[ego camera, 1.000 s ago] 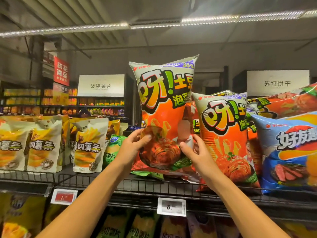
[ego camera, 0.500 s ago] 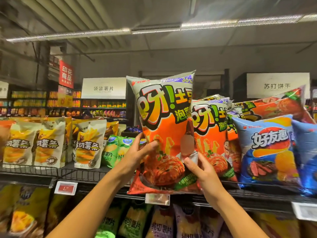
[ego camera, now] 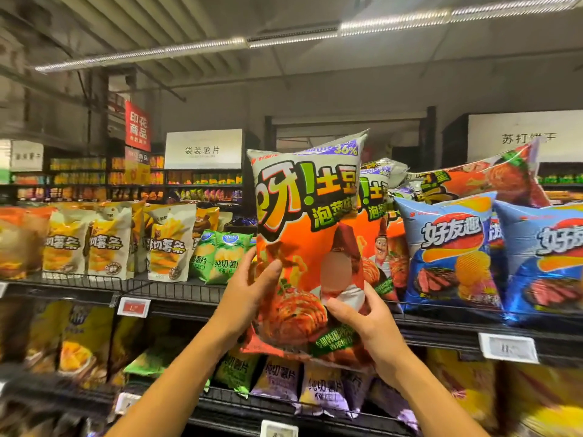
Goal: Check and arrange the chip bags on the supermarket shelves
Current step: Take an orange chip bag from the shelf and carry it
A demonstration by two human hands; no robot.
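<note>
An orange chip bag (ego camera: 307,222) with a grey-green top is held upright in front of the top shelf (ego camera: 176,294). My left hand (ego camera: 249,298) grips its lower left edge, thumb on the front. My right hand (ego camera: 366,329) grips its lower right corner from below. Right behind it stands a second orange bag (ego camera: 378,222) of the same kind on the shelf. To the right stand blue chip bags (ego camera: 451,253), with another orange bag (ego camera: 482,178) lying tilted on top of them.
White-and-yellow fry bags (ego camera: 170,244) and small green bags (ego camera: 224,257) fill the top shelf's left part. The lower shelf (ego camera: 284,411) holds yellow, green and purple bags. Price tags (ego camera: 134,307) hang on the shelf edges. Another aisle of shelves (ego camera: 126,181) stands behind.
The orange bag has come down and toward me in both hands, its bottom now below the top shelf's edge. The view has shifted, so the shelf's bags appear further left.
</note>
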